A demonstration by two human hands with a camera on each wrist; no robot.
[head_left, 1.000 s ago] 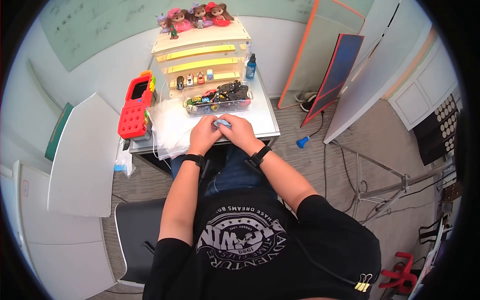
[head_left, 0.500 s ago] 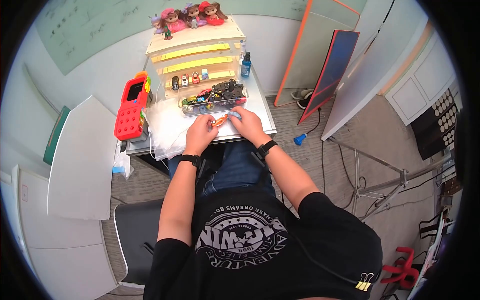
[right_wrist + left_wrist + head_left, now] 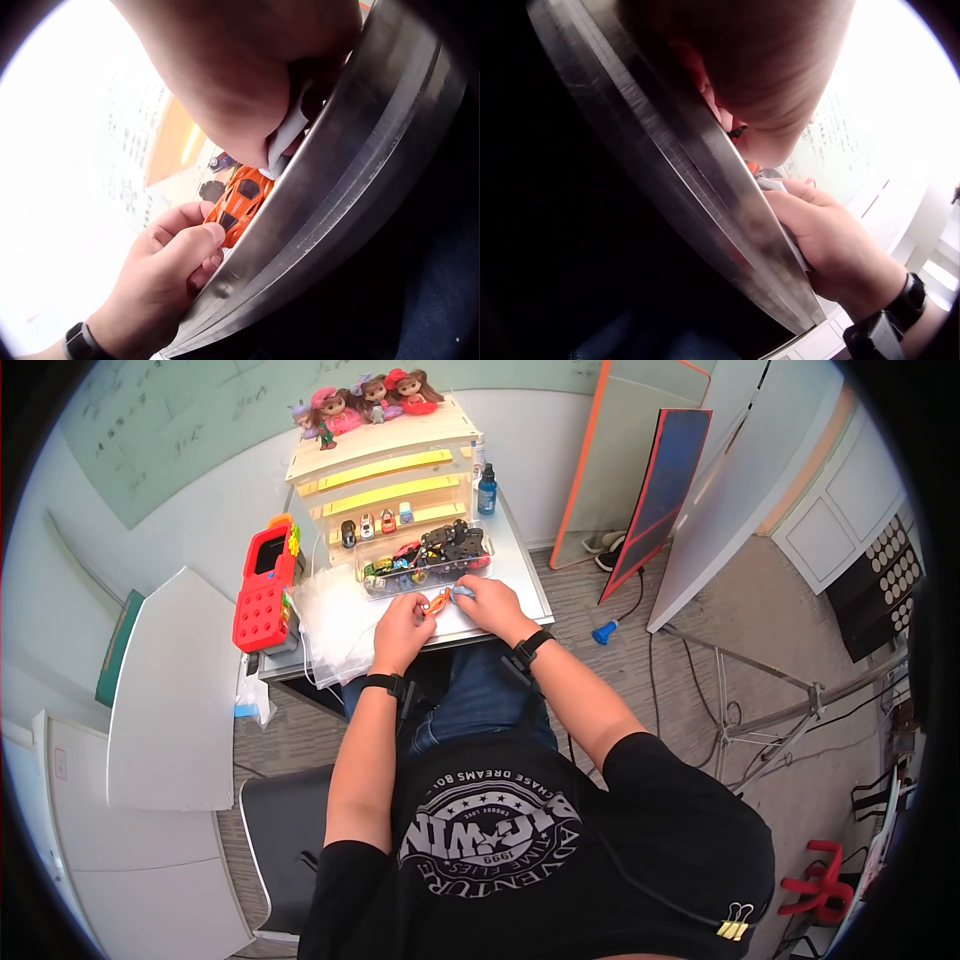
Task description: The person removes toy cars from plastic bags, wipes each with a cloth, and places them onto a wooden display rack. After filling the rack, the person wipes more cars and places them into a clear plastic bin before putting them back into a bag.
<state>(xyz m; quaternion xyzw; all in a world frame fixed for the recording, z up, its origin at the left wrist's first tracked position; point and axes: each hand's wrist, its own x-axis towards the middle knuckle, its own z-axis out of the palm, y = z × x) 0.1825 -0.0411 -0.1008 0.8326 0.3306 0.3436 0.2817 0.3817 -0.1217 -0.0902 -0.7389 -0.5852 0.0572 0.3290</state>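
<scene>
My left hand [image 3: 400, 632] pinches an orange toy car [image 3: 244, 196] between thumb and fingers over the front edge of the white table [image 3: 522, 592]. In the right wrist view the car's roof and dark windows show. A pale blue-grey cloth [image 3: 462, 591] is bunched in the fingers of my right hand [image 3: 495, 608]. One end of the cloth [image 3: 283, 142] lies against the far end of the car. Part of the right fingers is hidden behind the table's metal edge in the right wrist view.
Just beyond the hands stands a clear bin [image 3: 376, 593] of toy cars and black pieces. Behind it, a wooden shelf [image 3: 375, 446] carries several small cars, with dolls on top. To the left are clear plastic bags [image 3: 335, 635] and a red toy case [image 3: 264, 622]; a blue bottle [image 3: 487, 490] stands right.
The hands have come apart from a close clasp around the cloth, and the orange car has come into view between them. Over the last half second they have barely moved.
</scene>
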